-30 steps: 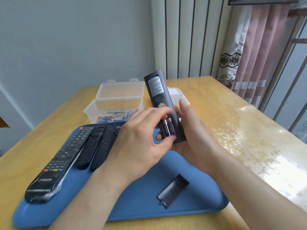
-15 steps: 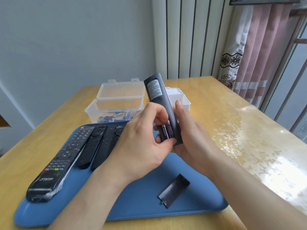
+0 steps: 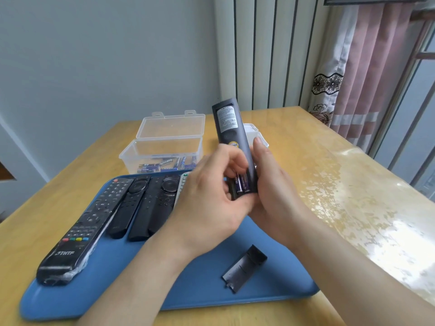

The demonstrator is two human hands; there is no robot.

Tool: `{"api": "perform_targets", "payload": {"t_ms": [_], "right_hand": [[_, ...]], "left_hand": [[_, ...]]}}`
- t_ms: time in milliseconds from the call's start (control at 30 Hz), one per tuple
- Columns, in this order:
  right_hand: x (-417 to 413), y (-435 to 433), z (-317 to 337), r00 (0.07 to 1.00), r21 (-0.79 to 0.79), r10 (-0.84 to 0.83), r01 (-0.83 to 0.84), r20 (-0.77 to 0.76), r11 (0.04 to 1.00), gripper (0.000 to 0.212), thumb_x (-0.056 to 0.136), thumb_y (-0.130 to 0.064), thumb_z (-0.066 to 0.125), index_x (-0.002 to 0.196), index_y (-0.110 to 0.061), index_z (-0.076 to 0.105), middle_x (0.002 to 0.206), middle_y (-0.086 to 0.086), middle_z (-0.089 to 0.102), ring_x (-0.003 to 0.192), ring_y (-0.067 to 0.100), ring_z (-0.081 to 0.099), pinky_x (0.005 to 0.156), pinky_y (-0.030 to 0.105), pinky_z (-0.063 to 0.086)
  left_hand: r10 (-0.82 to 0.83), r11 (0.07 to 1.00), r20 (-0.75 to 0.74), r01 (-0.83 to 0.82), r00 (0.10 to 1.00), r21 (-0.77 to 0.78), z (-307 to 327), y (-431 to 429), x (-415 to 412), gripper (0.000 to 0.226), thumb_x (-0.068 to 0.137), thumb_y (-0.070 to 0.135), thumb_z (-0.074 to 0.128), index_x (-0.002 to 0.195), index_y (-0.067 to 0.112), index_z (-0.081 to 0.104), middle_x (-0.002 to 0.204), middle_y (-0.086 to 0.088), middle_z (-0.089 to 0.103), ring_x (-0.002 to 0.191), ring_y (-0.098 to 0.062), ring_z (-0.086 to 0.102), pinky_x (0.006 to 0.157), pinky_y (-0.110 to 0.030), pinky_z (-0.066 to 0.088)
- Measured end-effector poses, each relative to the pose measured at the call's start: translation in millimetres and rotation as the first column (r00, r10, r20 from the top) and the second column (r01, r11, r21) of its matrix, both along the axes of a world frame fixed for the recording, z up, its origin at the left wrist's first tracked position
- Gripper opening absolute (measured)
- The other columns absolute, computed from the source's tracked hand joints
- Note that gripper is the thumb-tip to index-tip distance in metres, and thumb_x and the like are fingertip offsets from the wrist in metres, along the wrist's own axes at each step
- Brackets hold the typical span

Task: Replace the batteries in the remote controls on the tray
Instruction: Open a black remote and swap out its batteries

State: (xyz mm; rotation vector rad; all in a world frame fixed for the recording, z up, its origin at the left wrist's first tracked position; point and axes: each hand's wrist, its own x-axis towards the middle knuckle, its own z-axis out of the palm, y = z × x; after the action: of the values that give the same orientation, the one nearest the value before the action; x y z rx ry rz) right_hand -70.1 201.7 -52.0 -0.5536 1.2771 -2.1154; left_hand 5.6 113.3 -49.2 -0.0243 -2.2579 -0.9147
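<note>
A labelled remote [image 3: 231, 132] is held upright above the blue tray [image 3: 188, 278].
Right hand [image 3: 275, 196] grips it; left hand [image 3: 211, 208] pinches its open end by purple batteries [image 3: 241, 184]. The plastic-wrapped remote [image 3: 77, 234] reads THTF; wooden table [image 3: 306, 149], pink curtain [image 3: 376, 67].

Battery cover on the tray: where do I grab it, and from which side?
Pinch the battery cover across its two long edges near the middle, coming straight down from above. It lies flat on the blue tray, long axis slanting from near-left to far-right, so turn the pinch to match. Both long edges look free of other things.
</note>
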Motion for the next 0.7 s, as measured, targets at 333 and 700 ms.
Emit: {"api": "perform_targets", "payload": {"t_ms": [333,700], "right_hand": [[-12,6,3,1.0,-0.023,0.014,-0.014,-0.005,1.0,0.033,0.095,-0.014,0.035,0.094,-0.012,0.068,0.082,0.014,0.07,0.066,0.023,0.062,0.062,0.033,0.048],[-15,6,-3,0.99,0.145,0.097,-0.082,-0.1,0.986,0.038,0.088,-0.014,0.035,0.105,-0.012,0.069,0.096,0.016,0.071,0.089,0.026,0.063,0.081,0.046,0.056]], "left_hand": [[0.071,0.993,-0.008,-0.07,0.997,0.094,-3,-11,2,0.042,0.07,0.024,0.07,0.105,0.032,0.05,0.098,0.014,0.059,0.097,-0.009,0.058,0.072,-0.025,0.049],[-0.04,0.889,0.006,0.033,0.999,0.457,-11,-6,-6,0.028,0.078,0.022,0.065,0.106,0.025,0.067,0.099,0.0,0.071,0.094,-0.018,0.064,0.078,-0.027,0.054]]}}
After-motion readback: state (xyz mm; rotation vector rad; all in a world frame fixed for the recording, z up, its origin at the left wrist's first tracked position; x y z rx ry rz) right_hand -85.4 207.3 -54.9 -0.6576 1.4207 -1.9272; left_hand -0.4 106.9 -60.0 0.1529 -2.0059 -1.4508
